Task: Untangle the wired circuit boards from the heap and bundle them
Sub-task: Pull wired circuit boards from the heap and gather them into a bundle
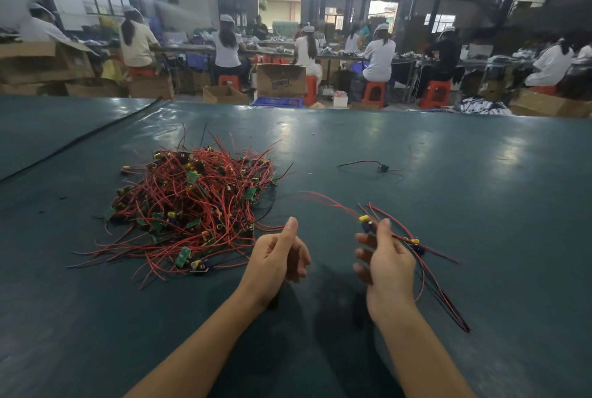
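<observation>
- A black cable (80, 141) is running slantwise across the far left corner of the worktop (480, 221).
- The heap (192, 205) of wired circuit boards is lying left of centre, its red leads crossing over green boards in a thick knot. Judging by its bulk, most of the untangling is waiting to be done.
- The left hand (278, 259) is hovering just beside the heap's near right edge. The forearm is reaching in from the near edge, the thumb is pointing up, and the fingers are curling loosely around nothing visible.
- The right hand (384, 263) is being held upright above the worktop, thumb and fingers pinching a small bundle (416, 247) of boards whose wires are fanning out above and below the grip. Only a few pieces are making up this bundle, so the task is looking early.
- One stray board (382, 168) with its leads is lying alone toward the far right, well apart from both heap and hands.
</observation>
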The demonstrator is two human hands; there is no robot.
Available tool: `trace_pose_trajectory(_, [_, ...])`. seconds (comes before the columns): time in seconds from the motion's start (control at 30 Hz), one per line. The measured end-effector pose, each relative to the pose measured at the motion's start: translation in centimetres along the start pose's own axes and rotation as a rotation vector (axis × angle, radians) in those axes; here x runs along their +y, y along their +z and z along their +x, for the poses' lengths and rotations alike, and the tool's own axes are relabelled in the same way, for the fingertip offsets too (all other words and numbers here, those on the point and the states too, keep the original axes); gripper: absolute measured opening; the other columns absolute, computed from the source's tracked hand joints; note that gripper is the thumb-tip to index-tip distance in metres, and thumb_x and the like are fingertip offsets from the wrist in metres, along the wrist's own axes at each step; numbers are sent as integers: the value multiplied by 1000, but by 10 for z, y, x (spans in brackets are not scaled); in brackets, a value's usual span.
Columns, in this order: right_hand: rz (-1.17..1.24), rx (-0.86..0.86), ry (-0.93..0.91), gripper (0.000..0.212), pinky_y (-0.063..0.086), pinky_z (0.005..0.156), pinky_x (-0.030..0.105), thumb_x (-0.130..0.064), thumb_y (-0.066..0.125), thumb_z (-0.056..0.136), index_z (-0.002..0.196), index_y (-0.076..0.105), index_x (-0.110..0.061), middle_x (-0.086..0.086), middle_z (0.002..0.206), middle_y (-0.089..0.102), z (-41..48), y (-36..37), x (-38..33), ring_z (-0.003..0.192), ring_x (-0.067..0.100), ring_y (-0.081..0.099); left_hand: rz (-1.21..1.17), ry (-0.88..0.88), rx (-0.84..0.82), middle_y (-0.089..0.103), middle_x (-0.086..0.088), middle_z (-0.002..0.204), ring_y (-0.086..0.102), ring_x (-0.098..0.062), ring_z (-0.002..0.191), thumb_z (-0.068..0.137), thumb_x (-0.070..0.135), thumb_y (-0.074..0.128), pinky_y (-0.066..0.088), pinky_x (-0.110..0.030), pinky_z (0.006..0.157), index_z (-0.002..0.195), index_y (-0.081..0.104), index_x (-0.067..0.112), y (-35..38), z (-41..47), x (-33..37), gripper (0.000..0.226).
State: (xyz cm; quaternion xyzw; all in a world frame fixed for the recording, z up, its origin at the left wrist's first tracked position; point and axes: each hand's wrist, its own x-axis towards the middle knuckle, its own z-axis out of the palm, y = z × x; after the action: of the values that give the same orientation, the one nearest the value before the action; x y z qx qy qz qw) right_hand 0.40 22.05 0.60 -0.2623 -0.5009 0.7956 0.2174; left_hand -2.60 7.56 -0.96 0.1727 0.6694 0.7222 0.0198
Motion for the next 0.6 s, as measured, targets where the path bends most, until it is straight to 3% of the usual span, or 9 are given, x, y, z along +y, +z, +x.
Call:
trace_pose_trajectory(0.23, [243, 71, 257, 24, 34, 35, 12, -31, 43, 104, 89, 57, -17, -1, 91, 67, 23, -21, -12, 57, 8, 48, 61, 51, 25, 55, -12, 51, 51, -19, 45, 98, 48, 41, 41, -23, 46, 56, 60, 6, -4, 1, -3, 62])
trace_pose_trajectory(0.4, [346, 21, 348, 15, 40, 34, 14, -12, 44, 102, 111, 52, -2, 6, 95, 65, 18, -23, -15, 43, 3, 56, 485, 332, 192, 57, 3, 56, 52, -12, 52, 89, 49, 51, 42, -31, 52, 62, 61, 14, -21, 4, -9, 45])
trace_pose_trajectory(0.47, [355, 8, 351, 14, 40, 35, 14, -10, 44, 101, 109, 53, -2, 7, 97, 66, 17, -23, -18, 46, 3, 56, 621, 463, 281, 57, 7, 66, 53, -11, 61, 88, 42, 54, 45, -32, 57, 67, 61, 16, -32, 8, -7, 35])
trace_pose_trajectory(0.53, [330, -11, 330, 10, 39, 35, 14, -10, 46, 100, 104, 54, -5, 7, 99, 68, 14, -22, -20, 45, 3, 55, 775, 559, 379, 61, 5, 83, 55, -14, 78, 87, 35, 56, 45, -31, 72, 74, 64, 15, -42, 11, -6, 25])
trace_pose_trajectory(0.6, [282, -29, 302, 8, 38, 35, 14, -10, 49, 99, 100, 56, -8, 5, 98, 70, 12, -20, -18, 41, 3, 54, 948, 532, 481, 60, 0, 104, 53, -19, 97, 83, 28, 61, 37, -31, 86, 84, 67, 16, -50, 15, -7, 13])
